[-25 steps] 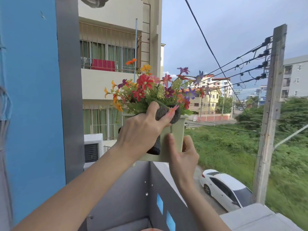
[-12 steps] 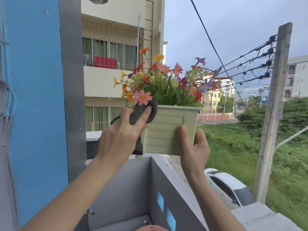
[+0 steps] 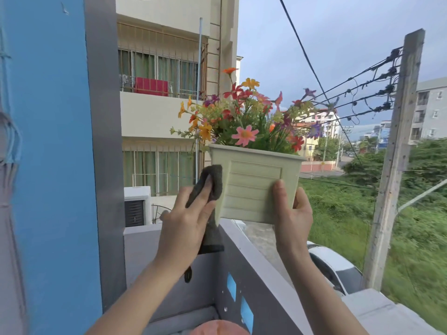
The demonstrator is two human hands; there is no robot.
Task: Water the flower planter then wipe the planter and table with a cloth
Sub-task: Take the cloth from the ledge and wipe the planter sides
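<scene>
A pale green square planter (image 3: 251, 187) full of colourful flowers (image 3: 244, 117) is held up in the air above the balcony wall. My right hand (image 3: 291, 213) grips its lower right corner, thumb on the slatted front. My left hand (image 3: 186, 223) presses a dark grey cloth (image 3: 212, 184) against the planter's left side, and the cloth's tail hangs down below the hand. No table is in view.
A grey balcony wall (image 3: 254, 274) with small blue openings runs below the planter. A blue and grey pillar (image 3: 72, 153) stands at the left. A white car (image 3: 336, 269) is parked below, and a concrete utility pole (image 3: 394, 165) with cables stands at the right.
The planter has turned so its front faces me and has shifted right. My left hand slid the cloth from the rim down to the left side. My right hand moved to the lower right corner.
</scene>
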